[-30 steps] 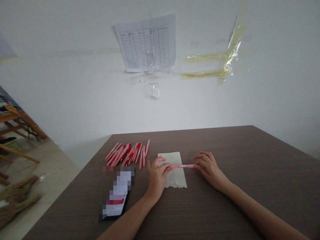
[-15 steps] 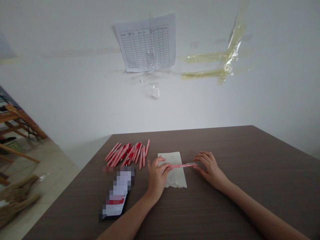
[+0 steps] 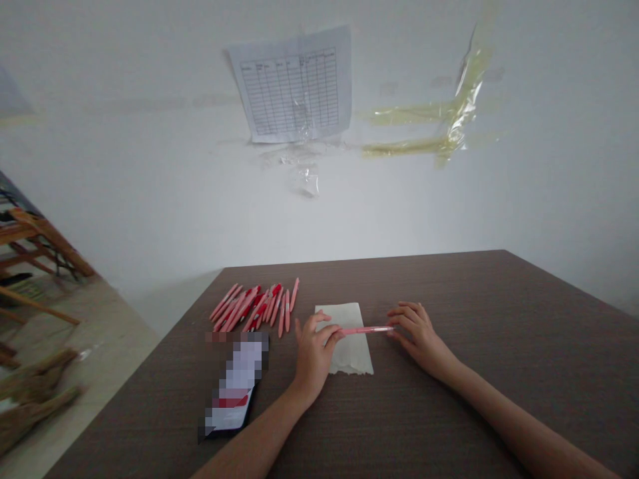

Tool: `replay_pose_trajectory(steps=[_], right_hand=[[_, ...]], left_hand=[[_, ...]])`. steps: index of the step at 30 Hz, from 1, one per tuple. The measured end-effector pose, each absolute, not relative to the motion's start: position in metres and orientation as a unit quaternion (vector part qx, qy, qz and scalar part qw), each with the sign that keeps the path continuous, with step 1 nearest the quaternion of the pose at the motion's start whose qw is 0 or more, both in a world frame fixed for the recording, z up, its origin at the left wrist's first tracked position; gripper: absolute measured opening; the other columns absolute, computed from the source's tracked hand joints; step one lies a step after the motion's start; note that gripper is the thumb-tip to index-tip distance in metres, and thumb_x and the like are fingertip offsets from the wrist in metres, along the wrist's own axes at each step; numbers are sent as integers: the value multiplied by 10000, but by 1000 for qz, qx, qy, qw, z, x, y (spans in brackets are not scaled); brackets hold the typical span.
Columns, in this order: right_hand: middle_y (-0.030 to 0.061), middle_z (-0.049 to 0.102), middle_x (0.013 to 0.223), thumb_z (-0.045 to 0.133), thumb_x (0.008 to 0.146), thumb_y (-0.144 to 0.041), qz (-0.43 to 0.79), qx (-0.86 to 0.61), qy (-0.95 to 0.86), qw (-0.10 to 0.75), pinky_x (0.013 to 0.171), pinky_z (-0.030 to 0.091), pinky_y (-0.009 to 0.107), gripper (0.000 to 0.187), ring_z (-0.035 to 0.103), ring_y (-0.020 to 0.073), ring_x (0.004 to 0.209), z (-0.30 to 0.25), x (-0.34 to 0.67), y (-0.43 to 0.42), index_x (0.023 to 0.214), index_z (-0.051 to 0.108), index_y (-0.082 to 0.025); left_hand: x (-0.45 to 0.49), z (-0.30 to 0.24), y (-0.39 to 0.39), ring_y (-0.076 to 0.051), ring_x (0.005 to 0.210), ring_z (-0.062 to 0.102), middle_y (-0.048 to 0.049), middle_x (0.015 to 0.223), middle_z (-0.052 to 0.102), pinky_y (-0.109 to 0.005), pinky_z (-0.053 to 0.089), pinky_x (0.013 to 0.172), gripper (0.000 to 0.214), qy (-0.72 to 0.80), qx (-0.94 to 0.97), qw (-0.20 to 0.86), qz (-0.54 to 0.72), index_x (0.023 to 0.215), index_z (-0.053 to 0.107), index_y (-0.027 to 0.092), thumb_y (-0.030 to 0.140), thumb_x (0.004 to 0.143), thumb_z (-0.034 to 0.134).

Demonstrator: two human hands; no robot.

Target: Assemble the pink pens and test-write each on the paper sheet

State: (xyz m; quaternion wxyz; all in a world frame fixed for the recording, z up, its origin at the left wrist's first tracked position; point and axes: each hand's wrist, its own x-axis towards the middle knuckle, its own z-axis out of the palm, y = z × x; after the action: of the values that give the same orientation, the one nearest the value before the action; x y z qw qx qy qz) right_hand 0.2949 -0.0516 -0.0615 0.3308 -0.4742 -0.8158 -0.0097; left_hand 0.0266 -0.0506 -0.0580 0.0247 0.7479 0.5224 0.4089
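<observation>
A pink pen point(image 3: 365, 329) lies level between my two hands, just above a pale sheet of paper point(image 3: 349, 352) on the dark wooden table point(image 3: 449, 399). My left hand point(image 3: 313, 352) pinches the pen's left end with thumb and fingers closed. My right hand point(image 3: 417, 332) rests on the table at the pen's right end, its fingertips closed on the tip. A pile of several pink and red pens point(image 3: 254, 307) lies to the left of the paper.
A phone point(image 3: 233, 389) lies face up near my left forearm. A printed table sheet point(image 3: 294, 85) and strips of yellowed tape point(image 3: 439, 120) hang on the white wall. Wooden furniture point(image 3: 34, 256) and a broom point(image 3: 30, 399) stand on the floor at the left.
The pen's right end has shifted slightly up and to the right. Both hands have stayed almost where they were.
</observation>
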Motion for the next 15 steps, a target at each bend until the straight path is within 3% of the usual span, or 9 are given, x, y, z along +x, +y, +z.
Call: replay_pose_trajectory(steps=[5,10,15], right_hand=[[76,647,1166,538,937,-426,-8,-489,-812,317,1056,354,601,236,475,304,1232,-64,295,-51,1095,653,-293],[66,640,1168,465,977,-379,-2,-495,-813,306,1058,366,590,236,458,291,1248,-66,294,-51,950,681,-288],[71,640,1171,522,954,-365,-4,-485,-819,308,1065,359,592,159,464,291,1245,-67,295,-50,968,648,-270]], left_hand=[[25,-60,-49,-267,1118,621,-40,1069,667,-655,247,1112,82,522,745,14,414,870,769,288,258,841,699],[26,-59,-50,-272,1114,623,-43,1071,667,-667,242,1108,83,520,748,15,412,871,770,290,255,837,703],[27,-55,-51,-271,1115,621,-41,1077,669,-684,244,1094,93,529,746,23,405,873,764,295,232,823,717]])
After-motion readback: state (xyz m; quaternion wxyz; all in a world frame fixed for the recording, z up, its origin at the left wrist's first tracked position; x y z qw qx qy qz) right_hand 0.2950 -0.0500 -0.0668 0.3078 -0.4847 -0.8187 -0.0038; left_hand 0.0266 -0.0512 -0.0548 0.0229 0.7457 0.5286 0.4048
